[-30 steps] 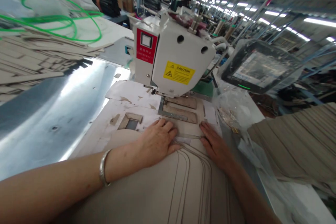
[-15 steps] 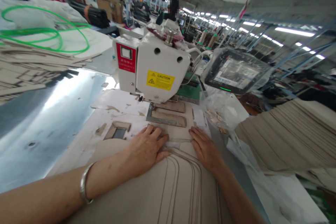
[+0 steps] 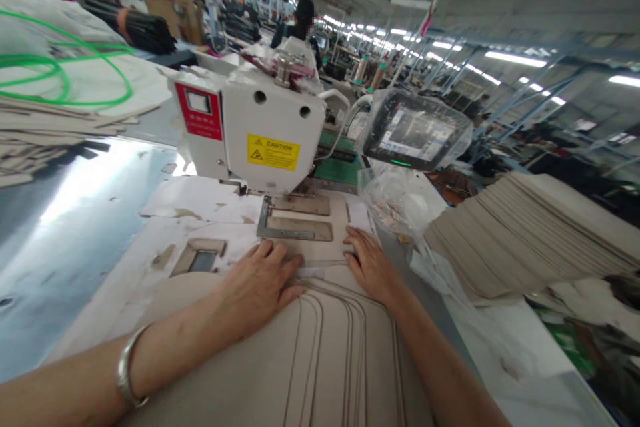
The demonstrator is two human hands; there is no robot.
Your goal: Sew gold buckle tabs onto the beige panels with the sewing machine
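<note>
My left hand lies with its fingers extended on a flat beige panel, left of centre. On the panel's right edge rests my right hand, fingers apart and pointing forward. The panel's far part sits beneath the metal clamp frame of a white sewing machine. Closer to me, several overlapping beige panels with rounded corners are fanned out under my forearms. A small rectangular frame piece lies on the white sheet left of my left hand.
A control screen in clear plastic stands right of the machine. A large stack of beige panels is at the right, beside a clear bag of scraps. At the far left are more panels and green cord. A person sits behind.
The camera has turned a little to the right, so everything sits further left in the picture. Both hands stay on the panel, almost unmoved relative to the clamp.
</note>
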